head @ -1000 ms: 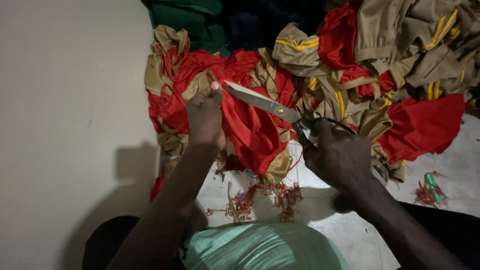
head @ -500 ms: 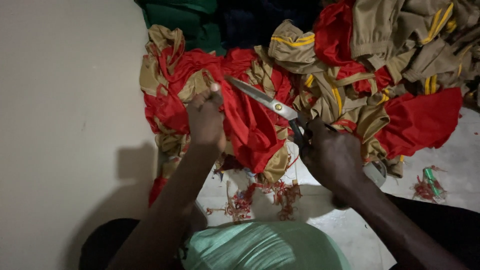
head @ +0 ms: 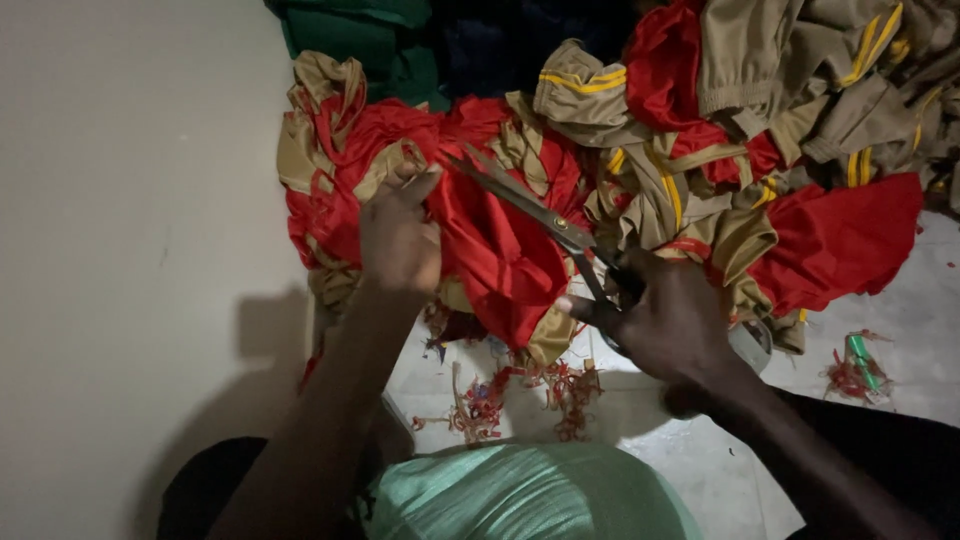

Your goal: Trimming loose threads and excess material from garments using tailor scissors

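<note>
Two hands busy: left hand pinching red garment atop cloth pile; right hand gripping scissors, handles hidden under fingers, blades parted over red fabric. Thread scraps litter floor.

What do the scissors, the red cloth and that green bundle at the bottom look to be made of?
The scissors look like steel: grey blades with a dull sheen and a brass-coloured pivot. The red cloth seems a smooth, slightly glossy synthetic fabric, since its folds catch light. The green bundle looks like woven plastic sacking, judging by its fine sheen, though that is uncertain.
</note>
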